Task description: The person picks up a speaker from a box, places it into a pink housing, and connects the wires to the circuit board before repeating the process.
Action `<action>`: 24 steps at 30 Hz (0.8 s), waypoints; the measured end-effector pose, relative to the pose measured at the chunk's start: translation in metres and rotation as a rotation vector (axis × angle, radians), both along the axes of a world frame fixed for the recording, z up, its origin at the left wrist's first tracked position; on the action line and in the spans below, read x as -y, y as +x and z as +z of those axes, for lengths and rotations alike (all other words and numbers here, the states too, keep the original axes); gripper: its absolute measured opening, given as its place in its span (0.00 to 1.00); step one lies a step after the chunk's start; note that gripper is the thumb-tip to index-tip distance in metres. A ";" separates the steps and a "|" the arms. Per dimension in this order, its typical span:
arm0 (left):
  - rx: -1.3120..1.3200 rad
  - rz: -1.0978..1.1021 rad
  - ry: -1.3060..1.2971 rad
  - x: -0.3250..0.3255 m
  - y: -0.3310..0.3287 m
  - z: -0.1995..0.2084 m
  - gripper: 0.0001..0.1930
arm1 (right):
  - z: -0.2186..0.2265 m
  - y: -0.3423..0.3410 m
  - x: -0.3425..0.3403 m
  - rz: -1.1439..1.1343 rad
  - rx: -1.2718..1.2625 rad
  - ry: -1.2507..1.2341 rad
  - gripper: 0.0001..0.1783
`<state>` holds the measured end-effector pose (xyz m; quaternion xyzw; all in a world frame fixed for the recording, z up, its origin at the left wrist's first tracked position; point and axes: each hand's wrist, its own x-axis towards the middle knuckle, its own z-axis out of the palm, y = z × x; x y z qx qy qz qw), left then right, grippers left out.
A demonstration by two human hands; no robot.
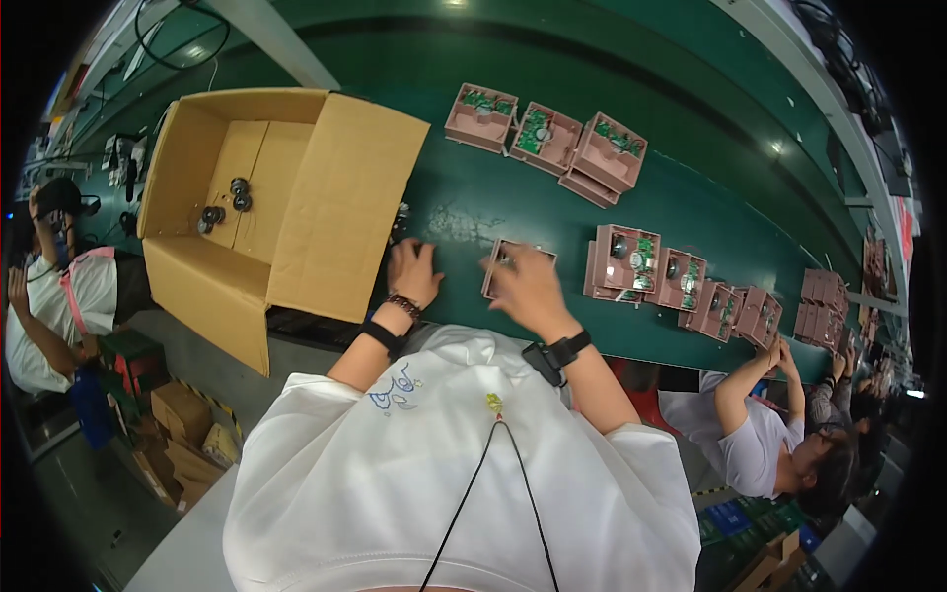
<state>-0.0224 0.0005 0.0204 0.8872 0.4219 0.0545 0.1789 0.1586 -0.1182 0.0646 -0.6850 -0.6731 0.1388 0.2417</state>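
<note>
My left hand (415, 273) is on the green bench beside the cardboard box's flap, thumb and fingers apart. I see nothing held in it. Small dark parts (400, 219) lie just beyond its fingers, partly hidden by the flap. My right hand (534, 290) is over a pink plastic housing (487, 287) and covers most of it. Motion blurs its fingers, so whether they grip the housing does not show. The open cardboard box (355, 197) stands at the left, with several round dark parts (240, 194) inside.
Three groups of pink housings with green circuit boards (546, 136) (629, 259) (821, 306) stand at the far middle, right and far right. A co-worker (740, 424) has hands at the bench on the right; another person (59, 296) is at the left. Cartons (182, 414) stand on the floor.
</note>
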 end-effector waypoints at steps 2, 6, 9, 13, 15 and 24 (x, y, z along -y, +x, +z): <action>-0.078 0.043 -0.076 0.001 -0.012 -0.011 0.23 | 0.000 -0.016 0.000 0.220 0.173 -0.031 0.30; -0.014 0.025 -0.128 -0.003 -0.020 -0.029 0.23 | -0.032 -0.011 -0.005 0.243 0.529 -0.077 0.24; 0.141 0.098 -0.299 -0.002 -0.016 -0.027 0.22 | -0.022 0.007 -0.007 0.176 0.549 -0.348 0.23; 0.438 0.248 -0.826 0.001 0.004 -0.011 0.22 | -0.003 0.065 -0.034 -0.106 0.136 -0.349 0.17; 0.555 0.315 -1.039 0.009 0.012 0.004 0.22 | 0.009 0.112 -0.056 -0.642 0.194 0.083 0.18; 1.066 0.221 -1.939 0.021 0.008 0.048 0.19 | -0.034 0.227 -0.066 -0.893 0.145 -0.423 0.17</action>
